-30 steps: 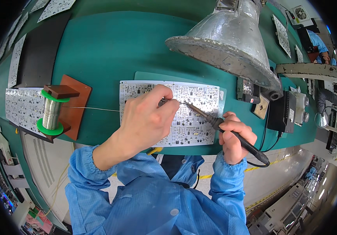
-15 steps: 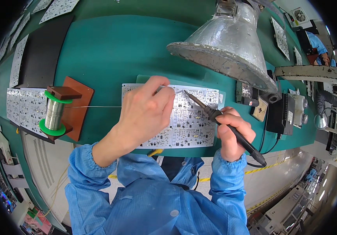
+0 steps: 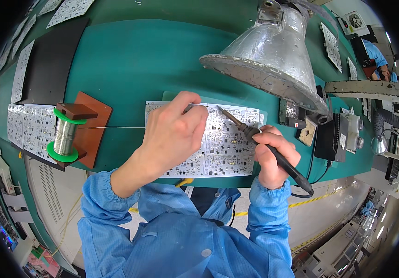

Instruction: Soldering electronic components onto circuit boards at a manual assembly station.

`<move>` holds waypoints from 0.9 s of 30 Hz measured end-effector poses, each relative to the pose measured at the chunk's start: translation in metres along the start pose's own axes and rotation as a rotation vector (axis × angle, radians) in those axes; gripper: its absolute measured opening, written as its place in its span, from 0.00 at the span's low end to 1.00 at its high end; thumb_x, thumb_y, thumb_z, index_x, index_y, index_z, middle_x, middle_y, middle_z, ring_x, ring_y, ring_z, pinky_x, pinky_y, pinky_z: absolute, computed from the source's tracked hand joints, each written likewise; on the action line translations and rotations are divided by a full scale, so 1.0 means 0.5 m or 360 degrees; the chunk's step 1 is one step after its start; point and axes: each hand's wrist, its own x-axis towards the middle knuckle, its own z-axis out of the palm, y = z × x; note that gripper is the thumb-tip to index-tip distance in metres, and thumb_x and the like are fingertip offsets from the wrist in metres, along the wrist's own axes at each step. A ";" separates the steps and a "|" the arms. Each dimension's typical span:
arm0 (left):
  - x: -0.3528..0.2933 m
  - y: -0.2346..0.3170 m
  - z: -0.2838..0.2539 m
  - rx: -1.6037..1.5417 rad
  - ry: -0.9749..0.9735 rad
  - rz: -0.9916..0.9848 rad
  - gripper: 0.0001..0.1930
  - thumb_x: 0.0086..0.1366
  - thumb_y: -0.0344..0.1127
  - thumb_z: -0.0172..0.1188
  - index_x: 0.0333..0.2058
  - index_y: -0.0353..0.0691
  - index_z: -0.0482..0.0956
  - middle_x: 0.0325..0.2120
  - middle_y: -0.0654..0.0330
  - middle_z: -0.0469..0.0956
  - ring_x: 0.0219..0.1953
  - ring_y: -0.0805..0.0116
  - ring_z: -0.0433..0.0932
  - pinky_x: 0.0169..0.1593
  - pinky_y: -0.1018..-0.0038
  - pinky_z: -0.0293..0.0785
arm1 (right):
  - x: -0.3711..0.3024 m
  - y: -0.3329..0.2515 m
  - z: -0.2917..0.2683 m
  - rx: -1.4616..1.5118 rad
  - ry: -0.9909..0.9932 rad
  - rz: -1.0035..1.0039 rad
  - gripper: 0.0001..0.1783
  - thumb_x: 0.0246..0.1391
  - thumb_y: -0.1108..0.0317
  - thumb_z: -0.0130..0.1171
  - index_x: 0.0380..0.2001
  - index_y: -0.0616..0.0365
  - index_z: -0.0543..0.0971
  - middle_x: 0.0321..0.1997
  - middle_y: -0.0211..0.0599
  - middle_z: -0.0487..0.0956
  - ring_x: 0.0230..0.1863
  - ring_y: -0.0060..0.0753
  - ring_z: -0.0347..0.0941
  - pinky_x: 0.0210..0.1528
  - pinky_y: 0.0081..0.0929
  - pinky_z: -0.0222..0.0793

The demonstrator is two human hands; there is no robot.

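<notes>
My right hand [image 3: 276,157] is closed around the black handle of a soldering iron [image 3: 280,160]. Its tip points up and left, at the upper middle of a white circuit board [image 3: 229,146] crowded with small parts. Over the board's left half, my left hand [image 3: 176,127] is closed on solder wire [image 3: 116,127]; the fingertips are partly hidden behind the back of the hand. That thin wire runs left to a green-flanged spool of solder [image 3: 64,136] on a brown stand [image 3: 98,132]. The iron's tip is close to the board, but contact cannot be made out.
A large silver lamp-like hood [image 3: 273,51] hangs over the far right of the green mat [image 3: 130,60]. At right stand a black box [image 3: 331,139] with a cable and a small tan-topped tray [image 3: 307,132]. More circuit boards [image 3: 32,127] lie at left. Another person's sleeve [image 3: 374,53] shows far right.
Both hands keep nearly the same pose over the board. The view has shifted very slightly; the soldering iron's handle sits a touch further left.
</notes>
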 end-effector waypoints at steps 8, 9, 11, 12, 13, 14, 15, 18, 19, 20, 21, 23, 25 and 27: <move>-0.016 -0.001 -0.027 -0.0134 0.0193 -0.0046 0.03 0.52 0.25 0.63 0.27 0.39 0.80 0.32 0.59 0.77 0.22 0.61 0.78 0.25 0.71 0.74 | -0.051 0.004 -0.046 0.0007 0.0295 -0.0148 0.14 0.48 0.66 0.60 0.33 0.68 0.79 0.13 0.35 0.70 0.18 0.27 0.64 0.52 0.42 0.64; -0.016 0.001 -0.026 -0.0136 0.0190 -0.0042 0.03 0.52 0.25 0.63 0.27 0.39 0.80 0.32 0.59 0.77 0.22 0.61 0.78 0.25 0.71 0.74 | -0.062 0.002 -0.053 0.0025 0.0288 -0.0110 0.15 0.49 0.65 0.61 0.33 0.68 0.78 0.15 0.38 0.72 0.22 0.30 0.67 0.53 0.43 0.64; -0.015 0.006 -0.024 -0.0147 0.0196 -0.0018 0.03 0.53 0.26 0.64 0.28 0.41 0.81 0.30 0.60 0.77 0.22 0.62 0.78 0.25 0.71 0.73 | -0.061 0.002 -0.051 -0.0006 0.0233 -0.0117 0.15 0.49 0.64 0.61 0.33 0.68 0.78 0.17 0.40 0.73 0.24 0.32 0.69 0.53 0.43 0.64; -0.011 0.007 -0.020 -0.0149 0.0192 -0.0010 0.03 0.53 0.26 0.64 0.28 0.41 0.81 0.30 0.60 0.77 0.22 0.62 0.78 0.25 0.71 0.73 | -0.056 0.001 -0.046 -0.0035 0.0178 -0.0122 0.16 0.49 0.64 0.62 0.33 0.68 0.78 0.20 0.42 0.75 0.27 0.34 0.71 0.52 0.44 0.65; -0.008 0.009 -0.013 -0.0061 0.0162 -0.0033 0.03 0.53 0.26 0.64 0.27 0.42 0.81 0.31 0.61 0.78 0.23 0.62 0.78 0.25 0.70 0.73 | -0.046 -0.002 -0.038 -0.0054 0.0102 -0.0148 0.16 0.49 0.62 0.64 0.32 0.68 0.79 0.24 0.44 0.77 0.29 0.38 0.73 0.49 0.44 0.67; -0.005 0.010 -0.007 0.0027 0.0132 -0.0055 0.02 0.53 0.27 0.64 0.27 0.42 0.82 0.32 0.62 0.78 0.23 0.62 0.78 0.24 0.70 0.73 | -0.039 -0.006 -0.031 -0.0079 0.0049 -0.0164 0.16 0.48 0.62 0.64 0.31 0.68 0.79 0.24 0.44 0.78 0.29 0.39 0.73 0.48 0.43 0.68; -0.002 0.009 -0.004 0.0032 0.0133 -0.0053 0.02 0.53 0.27 0.64 0.27 0.42 0.82 0.32 0.62 0.78 0.23 0.62 0.78 0.24 0.70 0.73 | -0.030 -0.009 -0.023 -0.0100 -0.0010 -0.0183 0.16 0.48 0.62 0.65 0.30 0.68 0.79 0.24 0.44 0.78 0.29 0.40 0.73 0.46 0.43 0.68; 0.003 0.004 0.002 0.0112 0.0080 -0.0045 0.03 0.54 0.27 0.65 0.29 0.42 0.83 0.33 0.62 0.79 0.21 0.66 0.77 0.26 0.73 0.73 | -0.012 -0.014 -0.006 -0.0100 -0.0079 -0.0199 0.14 0.46 0.65 0.65 0.29 0.67 0.80 0.23 0.43 0.78 0.27 0.41 0.72 0.41 0.40 0.69; 0.003 0.003 0.005 0.0111 0.0082 -0.0024 0.03 0.54 0.27 0.65 0.29 0.41 0.83 0.33 0.63 0.79 0.21 0.66 0.77 0.26 0.73 0.73 | -0.008 -0.013 -0.003 -0.0091 -0.0121 -0.0197 0.13 0.45 0.66 0.65 0.29 0.67 0.80 0.22 0.43 0.78 0.27 0.41 0.72 0.39 0.39 0.69; 0.003 0.002 0.006 0.0110 0.0083 -0.0003 0.03 0.54 0.28 0.66 0.29 0.41 0.83 0.33 0.63 0.79 0.21 0.66 0.77 0.25 0.73 0.72 | -0.004 -0.010 -0.001 -0.0087 -0.0122 -0.0199 0.13 0.45 0.66 0.65 0.29 0.67 0.80 0.22 0.43 0.78 0.27 0.41 0.72 0.39 0.39 0.69; 0.003 0.002 0.008 0.0110 0.0083 -0.0005 0.03 0.54 0.28 0.66 0.29 0.41 0.83 0.33 0.63 0.79 0.21 0.66 0.77 0.25 0.73 0.72 | -0.001 -0.006 0.000 -0.0103 -0.0140 -0.0226 0.12 0.44 0.67 0.64 0.29 0.67 0.80 0.22 0.42 0.78 0.27 0.41 0.72 0.37 0.38 0.69; 0.002 0.002 0.010 0.0075 0.0062 -0.0046 0.01 0.55 0.28 0.63 0.27 0.43 0.82 0.33 0.62 0.77 0.23 0.61 0.79 0.25 0.67 0.73 | 0.001 -0.005 0.002 -0.0118 -0.0160 -0.0253 0.12 0.43 0.68 0.64 0.28 0.67 0.80 0.22 0.42 0.78 0.26 0.41 0.71 0.36 0.37 0.68; 0.002 0.002 0.009 0.0085 0.0051 -0.0042 0.01 0.55 0.28 0.63 0.27 0.43 0.82 0.33 0.61 0.77 0.23 0.61 0.79 0.25 0.67 0.73 | 0.002 -0.007 0.002 -0.0112 -0.0157 -0.0249 0.11 0.42 0.70 0.63 0.28 0.68 0.80 0.22 0.42 0.78 0.26 0.40 0.71 0.36 0.37 0.68; 0.002 0.003 0.008 0.0093 0.0042 -0.0035 0.01 0.55 0.28 0.63 0.27 0.43 0.82 0.33 0.61 0.77 0.24 0.61 0.79 0.25 0.67 0.73 | 0.002 -0.007 0.001 -0.0110 -0.0161 -0.0249 0.11 0.42 0.70 0.63 0.28 0.68 0.80 0.22 0.42 0.78 0.26 0.41 0.71 0.37 0.37 0.68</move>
